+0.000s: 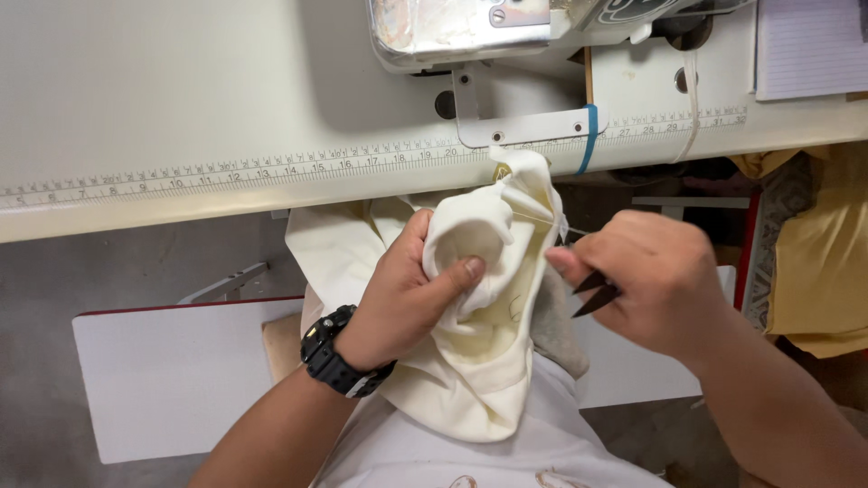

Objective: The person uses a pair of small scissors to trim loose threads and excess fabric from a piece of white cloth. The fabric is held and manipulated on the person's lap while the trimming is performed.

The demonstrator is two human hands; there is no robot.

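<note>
cream cloth [493,226] in left hand [398,298]

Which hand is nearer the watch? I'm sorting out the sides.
Left. The watch sits on the wrist of the left hand, which grips cream cloth; the right hand, holding snips, is across the cloth.

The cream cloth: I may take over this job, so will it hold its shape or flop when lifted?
The cream cloth probably flops: it bunches and folds in the left hand and drapes downward. It looks light. The right hand holds small black snips.
</note>
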